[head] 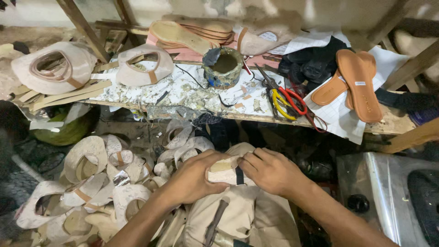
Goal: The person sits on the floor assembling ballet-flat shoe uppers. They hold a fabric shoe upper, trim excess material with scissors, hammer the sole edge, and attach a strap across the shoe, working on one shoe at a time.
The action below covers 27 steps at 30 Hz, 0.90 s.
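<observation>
Head view of shoe-upper assembly at a cluttered cobbler's table [393, 126]. Both hands meet over a cream sandal upper [227, 171] held low in the lap, below the table's front edge. The left hand [194, 178] wraps around the piece from its left side, fingers curled shut over it; the right hand [270, 170] pinches its right end beside a short black strap [239, 175]. The step in hand appears to be pressing or folding a glued edge of the upper; the next move likely calls for firm, even pressure along the fold without shifting the strap. A dark-handled tool [216, 222] lies on the lap cloth beneath.

On the table: a crusted adhesive pot [224, 67], scissors with red and yellow handles [286, 98], tan insoles [359, 82] on white paper, more soles [192, 34] at the back, and two finished uppers [144, 66]. The surface is littered with trimmings. A heap of completed cream uppers [96, 183] fills the floor to the left; a metal box [388, 196] stands to the right. The room is dim, with rough timber framing.
</observation>
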Motion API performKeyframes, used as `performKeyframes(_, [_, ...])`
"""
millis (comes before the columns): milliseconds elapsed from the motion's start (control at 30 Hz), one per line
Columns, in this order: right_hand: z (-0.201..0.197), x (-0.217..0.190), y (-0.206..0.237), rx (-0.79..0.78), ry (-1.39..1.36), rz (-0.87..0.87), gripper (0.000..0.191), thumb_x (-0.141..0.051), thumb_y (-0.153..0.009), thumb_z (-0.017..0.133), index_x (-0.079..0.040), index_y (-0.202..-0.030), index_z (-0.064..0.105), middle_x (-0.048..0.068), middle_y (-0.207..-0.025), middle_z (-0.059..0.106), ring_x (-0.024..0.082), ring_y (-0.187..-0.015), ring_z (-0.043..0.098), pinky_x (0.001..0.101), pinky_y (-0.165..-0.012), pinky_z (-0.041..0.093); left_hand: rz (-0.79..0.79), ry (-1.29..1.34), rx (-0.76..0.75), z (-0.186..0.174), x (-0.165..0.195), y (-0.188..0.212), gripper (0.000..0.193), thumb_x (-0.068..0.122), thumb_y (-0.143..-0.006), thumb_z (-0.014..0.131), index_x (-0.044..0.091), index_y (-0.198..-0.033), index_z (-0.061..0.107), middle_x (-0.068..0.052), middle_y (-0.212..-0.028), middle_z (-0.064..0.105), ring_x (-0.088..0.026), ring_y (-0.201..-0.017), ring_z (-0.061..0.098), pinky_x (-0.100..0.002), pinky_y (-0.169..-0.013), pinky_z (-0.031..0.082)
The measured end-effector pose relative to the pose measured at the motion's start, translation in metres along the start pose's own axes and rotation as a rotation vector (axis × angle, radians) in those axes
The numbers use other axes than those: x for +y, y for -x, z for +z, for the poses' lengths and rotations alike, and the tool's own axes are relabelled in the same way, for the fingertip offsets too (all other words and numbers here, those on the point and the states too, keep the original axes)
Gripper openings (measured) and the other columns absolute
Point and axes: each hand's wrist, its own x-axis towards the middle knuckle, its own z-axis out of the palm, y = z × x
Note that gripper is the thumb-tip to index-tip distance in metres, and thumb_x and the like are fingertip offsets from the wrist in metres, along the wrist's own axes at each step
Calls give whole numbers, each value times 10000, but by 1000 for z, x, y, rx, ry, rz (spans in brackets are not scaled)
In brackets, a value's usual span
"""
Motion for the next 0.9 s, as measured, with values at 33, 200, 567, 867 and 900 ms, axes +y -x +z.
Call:
performKeyframes(33, [1,-1,1,6,-31,42,279,-181,-816,662,-43,-1059,677,58,-949,629,238,-853,650,358,-726,561,-4,15,-1,1,0,-1,622,218,-703,841,105,-1284,650,-102,-1138,692,-304,-1078,690,-384,-920,537])
performKeyframes(200, [6,-3,7,93,-215,227,229,-158,-866,689,-35,-1056,659,89,-986,642,280,-838,643,400,-699,550,15,-55,-10,7,5,-2,640,231,-723,849,131,-1306,605,-104,-1166,667,-324,-1078,666,-396,-906,535])
performKeyframes(567, [39,-8,28,265,-873,910,166,-141,-1039,578,0,-1110,630,130,-952,709,217,-862,691,316,-790,556,38,-82,27,14,9,14,577,201,-722,837,196,-1280,692,-97,-1184,668,-325,-1051,683,-395,-890,552])
performKeyframes(867, [22,-6,35,475,-762,1011,323,-137,-986,630,7,-1266,557,98,-1125,708,133,-1060,667,282,-916,527,-163,236,186,18,-26,13,583,236,-744,861,124,-1296,712,-82,-1144,712,-203,-1041,693,-315,-903,539])
performKeyframes(900, [20,-14,38,527,-757,1002,316,-136,-1005,611,7,-1283,562,98,-1152,700,139,-1079,653,284,-936,521,-238,296,205,20,-32,14,596,226,-746,854,124,-1315,708,-92,-1112,709,-192,-1025,682,-306,-907,529])
